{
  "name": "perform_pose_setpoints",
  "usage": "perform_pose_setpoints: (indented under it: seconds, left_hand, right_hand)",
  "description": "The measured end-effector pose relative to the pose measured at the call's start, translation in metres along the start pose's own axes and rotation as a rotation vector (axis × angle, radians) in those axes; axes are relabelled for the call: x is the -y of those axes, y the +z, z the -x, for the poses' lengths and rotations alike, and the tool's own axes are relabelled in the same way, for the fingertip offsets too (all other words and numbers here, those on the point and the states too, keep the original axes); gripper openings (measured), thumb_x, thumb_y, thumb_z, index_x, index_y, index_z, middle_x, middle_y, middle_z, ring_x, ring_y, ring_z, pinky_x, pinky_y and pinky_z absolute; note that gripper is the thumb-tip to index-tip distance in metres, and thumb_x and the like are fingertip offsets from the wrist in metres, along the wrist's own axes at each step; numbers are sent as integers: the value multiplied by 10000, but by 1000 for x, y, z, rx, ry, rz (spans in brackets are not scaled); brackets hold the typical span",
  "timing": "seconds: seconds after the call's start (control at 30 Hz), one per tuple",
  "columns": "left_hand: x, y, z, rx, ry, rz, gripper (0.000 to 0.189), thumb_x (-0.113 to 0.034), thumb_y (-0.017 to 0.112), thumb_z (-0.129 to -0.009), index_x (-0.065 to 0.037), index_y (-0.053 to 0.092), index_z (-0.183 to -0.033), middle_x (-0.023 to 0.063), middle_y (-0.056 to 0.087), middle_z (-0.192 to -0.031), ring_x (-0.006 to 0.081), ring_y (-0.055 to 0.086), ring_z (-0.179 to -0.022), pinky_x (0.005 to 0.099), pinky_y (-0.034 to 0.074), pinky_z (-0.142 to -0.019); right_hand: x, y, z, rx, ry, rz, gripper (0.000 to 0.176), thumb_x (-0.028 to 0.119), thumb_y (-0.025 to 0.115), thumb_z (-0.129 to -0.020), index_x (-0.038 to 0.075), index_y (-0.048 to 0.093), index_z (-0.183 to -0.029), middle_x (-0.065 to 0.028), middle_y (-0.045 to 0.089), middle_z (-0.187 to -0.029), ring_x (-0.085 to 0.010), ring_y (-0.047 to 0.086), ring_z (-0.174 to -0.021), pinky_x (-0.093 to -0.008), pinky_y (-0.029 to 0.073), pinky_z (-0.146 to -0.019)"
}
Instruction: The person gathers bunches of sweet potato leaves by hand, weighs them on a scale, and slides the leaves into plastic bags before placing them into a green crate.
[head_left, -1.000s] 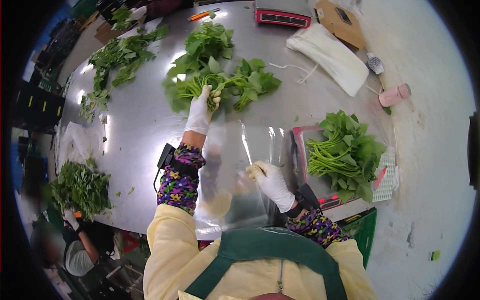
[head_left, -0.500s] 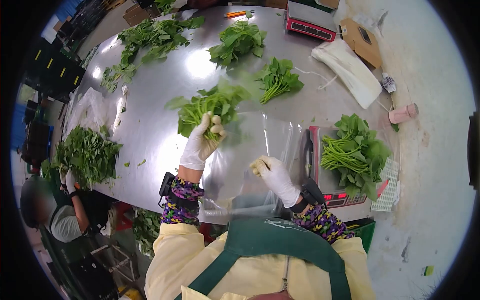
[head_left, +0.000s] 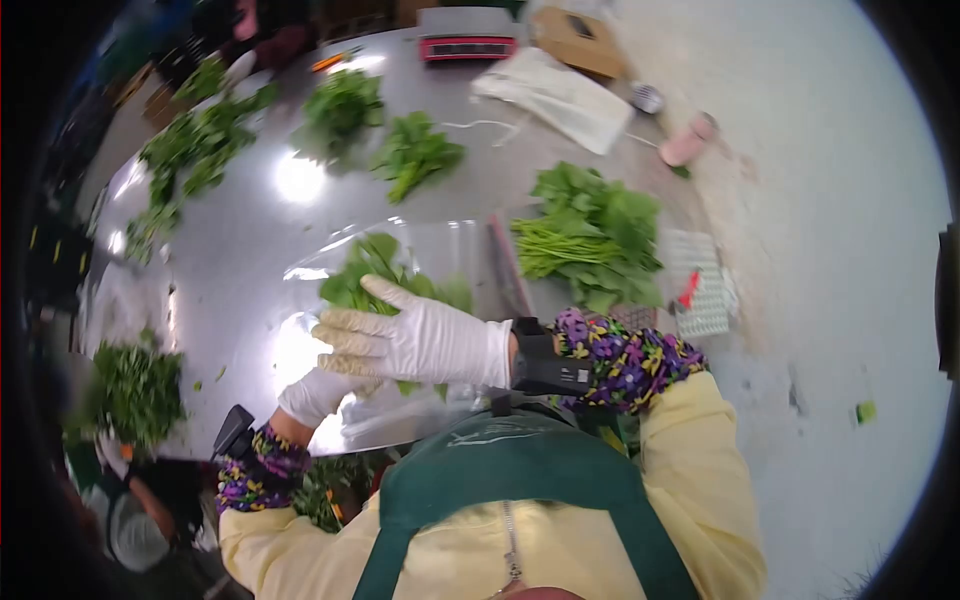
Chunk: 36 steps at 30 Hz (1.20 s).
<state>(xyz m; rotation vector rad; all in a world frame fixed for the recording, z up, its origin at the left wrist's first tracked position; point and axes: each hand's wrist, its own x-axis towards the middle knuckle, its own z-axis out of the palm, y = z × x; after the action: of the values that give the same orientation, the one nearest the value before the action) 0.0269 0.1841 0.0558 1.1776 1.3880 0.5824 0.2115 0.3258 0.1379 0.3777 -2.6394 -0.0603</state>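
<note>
A bunch of leafy greens (head_left: 372, 262) lies over a clear plastic bag (head_left: 455, 240) on the metal table. My right hand (head_left: 425, 340), in a white glove with yellowed fingertips, is stretched flat across the stems with its fingers apart. Beneath it, coming from the lower left, is my gloved left hand (head_left: 312, 395); its fingers are hidden behind the right hand. Beside the bag, a larger bunch of greens (head_left: 595, 235) rests on a weighing scale (head_left: 545, 292).
Toward the back lie a small bunch (head_left: 415, 155), another bunch (head_left: 342, 105) and a loose leafy pile (head_left: 195, 150). A red scale (head_left: 467, 48), white cloth (head_left: 555, 100), cardboard box (head_left: 580, 40) and pink bottle (head_left: 688, 140) line the far right. A person (head_left: 140, 520) handles greens at left.
My left hand has brought its bunch down onto the plastic bag. My right hand has moved left and opened flat over it. The view has turned, shifting the table's contents left.
</note>
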Motion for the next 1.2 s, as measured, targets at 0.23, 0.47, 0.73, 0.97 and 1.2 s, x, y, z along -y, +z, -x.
perform_pose_setpoints:
  seconds: [0.23,0.47,0.73,0.97,1.2]
  left_hand:
    - [-118,33,-31,375,-203,74,385,-362,755,-865,-89,652,-1116,-10,599,-702,68,545,-589,233,462,-538]
    - [-194,39,-94,345,317,-420,379,-313,742,-866,-41,634,-1107,50,649,-798,136,623,-725,281,518,-693]
    - [-229,38,-107,-1035,955,-51,405,-34,715,-822,-38,594,-1209,89,627,-1103,199,586,-1059,336,455,-946]
    - [-126,127,-196,-864,767,-648,788,-197,801,-730,-46,438,-1412,170,528,-1331,340,492,-1231,482,338,-1082]
    - [-109,136,-261,-678,649,-915,1060,-485,785,-665,2,297,-1470,155,523,-1297,311,498,-1240,605,204,-1131]
  right_hand:
    - [-1,-39,86,267,338,-354,748,326,737,-706,140,486,-1386,-40,654,-1127,-215,612,-1104,-545,319,-1097]
    - [-25,-83,154,-6,628,-209,416,277,750,-710,111,615,-1067,-71,649,-928,-258,634,-914,-444,392,-1031]
    - [-96,-159,145,80,548,796,117,121,592,-810,117,562,-923,-22,505,-742,-181,608,-806,-463,384,-1074]
    - [-111,-16,233,284,676,469,143,161,606,-819,119,590,-955,-40,576,-842,-202,649,-882,-529,323,-1117]
    - [-112,-42,236,357,668,218,656,247,753,-717,64,522,-1303,-113,569,-1230,-266,516,-1263,-527,282,-1137]
